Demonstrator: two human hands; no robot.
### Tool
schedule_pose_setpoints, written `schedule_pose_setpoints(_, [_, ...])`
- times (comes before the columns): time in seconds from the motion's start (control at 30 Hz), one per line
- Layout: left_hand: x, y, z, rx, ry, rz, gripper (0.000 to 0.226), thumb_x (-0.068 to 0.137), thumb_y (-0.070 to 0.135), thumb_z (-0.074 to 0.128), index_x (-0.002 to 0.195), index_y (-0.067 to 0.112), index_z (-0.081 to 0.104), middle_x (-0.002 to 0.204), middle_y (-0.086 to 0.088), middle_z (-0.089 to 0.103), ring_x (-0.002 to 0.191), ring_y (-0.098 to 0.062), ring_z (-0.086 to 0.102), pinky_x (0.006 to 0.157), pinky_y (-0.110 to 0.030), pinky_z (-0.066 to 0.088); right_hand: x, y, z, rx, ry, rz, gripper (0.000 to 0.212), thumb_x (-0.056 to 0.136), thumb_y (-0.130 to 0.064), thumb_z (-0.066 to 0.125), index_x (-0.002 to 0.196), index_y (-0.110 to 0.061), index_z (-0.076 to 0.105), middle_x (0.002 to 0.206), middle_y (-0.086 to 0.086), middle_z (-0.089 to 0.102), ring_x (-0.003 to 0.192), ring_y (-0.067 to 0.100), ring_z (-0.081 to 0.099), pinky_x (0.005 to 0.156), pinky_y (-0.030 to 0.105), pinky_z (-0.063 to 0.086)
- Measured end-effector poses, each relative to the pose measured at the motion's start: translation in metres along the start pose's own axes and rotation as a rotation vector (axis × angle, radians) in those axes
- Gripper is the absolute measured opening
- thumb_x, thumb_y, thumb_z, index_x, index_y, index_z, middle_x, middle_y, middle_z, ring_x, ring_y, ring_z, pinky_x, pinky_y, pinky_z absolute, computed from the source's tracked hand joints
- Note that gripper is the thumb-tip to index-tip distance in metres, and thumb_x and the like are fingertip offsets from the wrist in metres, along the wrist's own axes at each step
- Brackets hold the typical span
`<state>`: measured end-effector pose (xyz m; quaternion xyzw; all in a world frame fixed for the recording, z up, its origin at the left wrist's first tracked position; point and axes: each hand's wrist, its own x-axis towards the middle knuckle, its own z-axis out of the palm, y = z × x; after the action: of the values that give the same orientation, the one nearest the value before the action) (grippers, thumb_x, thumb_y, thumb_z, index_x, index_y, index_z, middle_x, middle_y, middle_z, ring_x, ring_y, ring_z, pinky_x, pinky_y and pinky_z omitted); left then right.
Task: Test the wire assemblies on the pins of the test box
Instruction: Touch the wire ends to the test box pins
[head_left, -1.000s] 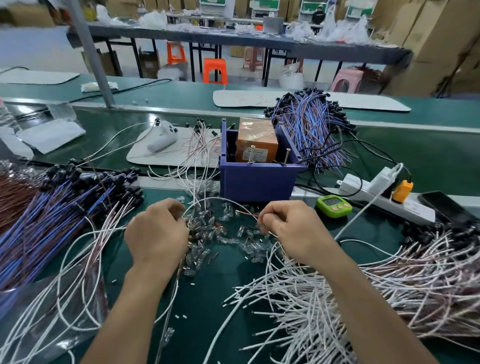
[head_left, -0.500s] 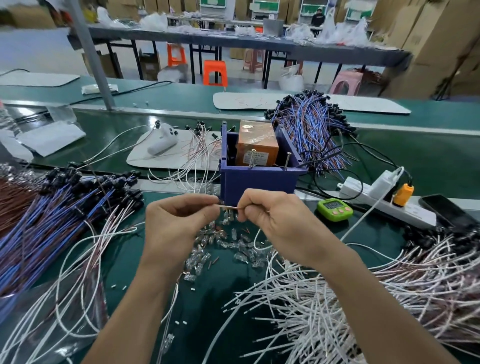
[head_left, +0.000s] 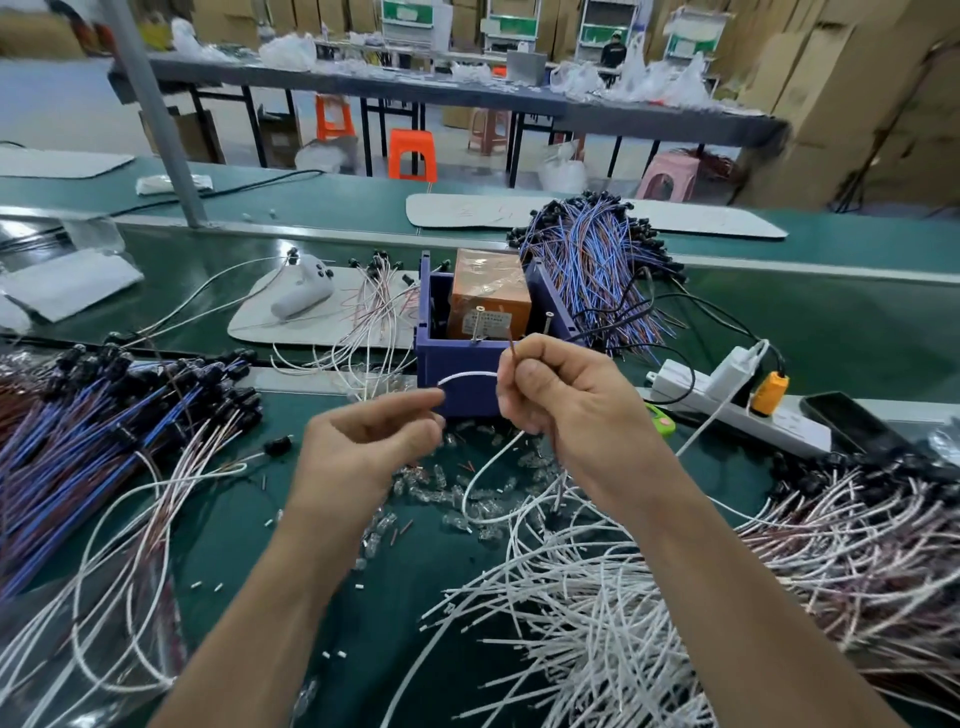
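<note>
The left hand (head_left: 374, 447) and right hand (head_left: 566, 400) each pinch an end of one white wire assembly (head_left: 467, 375), held just near of the test box (head_left: 434, 364). Best to keep the bared tips exposed and touch one to each pin (head_left: 478, 325).

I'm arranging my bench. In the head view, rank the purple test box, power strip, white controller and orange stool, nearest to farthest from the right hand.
From the right hand, pinching the white wire:
1. purple test box, just behind it.
2. power strip, to its right.
3. white controller, back left.
4. orange stool, far back.
</note>
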<state>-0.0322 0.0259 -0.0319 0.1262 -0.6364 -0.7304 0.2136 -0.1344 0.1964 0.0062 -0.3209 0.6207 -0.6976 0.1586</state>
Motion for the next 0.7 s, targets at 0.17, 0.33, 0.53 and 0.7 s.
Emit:
schedule_pose_setpoints(0.17, [0.004,-0.007,0.033,-0.39,-0.16,-0.117,0.025,0.069,0.018,0.085,0.094,0.018,0.084,0.084,-0.003,0.077,0.075,-0.009,0.07,0.072,-0.018,0.055,-0.005,-0.007,0.011,0.129,0.004,0.063,0.027,0.106,-0.001,0.043,0.088,-0.006,0.062,0.065,0.006,0.057,0.059,0.015,0.042,0.057,0.027,0.029])
schedule_pose_setpoints(0.33, [0.013,-0.004,0.043,-0.495,-0.218,-0.055,0.046,0.072,0.037,0.091,0.103,0.005,0.077,0.078,-0.002,0.069,0.076,-0.015,0.06,0.078,-0.026,0.052,-0.008,-0.017,0.025,0.284,0.124,0.146,0.026,0.106,-0.001,0.042,0.087,-0.004,0.06,0.06,0.009,0.055,0.058,0.021,0.038,0.057,0.03,0.028])
schedule_pose_setpoints(0.53, [0.02,0.019,0.045,-0.516,-0.087,-0.184,0.015,0.082,0.023,0.067,0.077,0.017,0.08,0.075,-0.002,0.072,0.069,-0.014,0.068,0.07,-0.025,0.05,-0.009,-0.024,0.029,0.226,0.227,0.179,0.026,0.105,-0.002,0.048,0.088,-0.008,0.066,0.077,0.011,0.075,0.071,0.021,0.071,0.072,0.029,0.058])
schedule_pose_setpoints(0.7, [0.026,0.046,0.008,-0.387,0.049,-0.182,0.016,0.092,0.024,0.059,0.099,0.012,0.067,0.074,-0.003,0.074,0.065,-0.017,0.072,0.056,-0.027,0.058,-0.013,-0.041,-0.011,0.052,0.353,0.053,0.021,0.099,-0.002,0.059,0.087,-0.011,0.073,0.082,0.01,0.079,0.081,0.02,0.078,0.08,0.031,0.062])
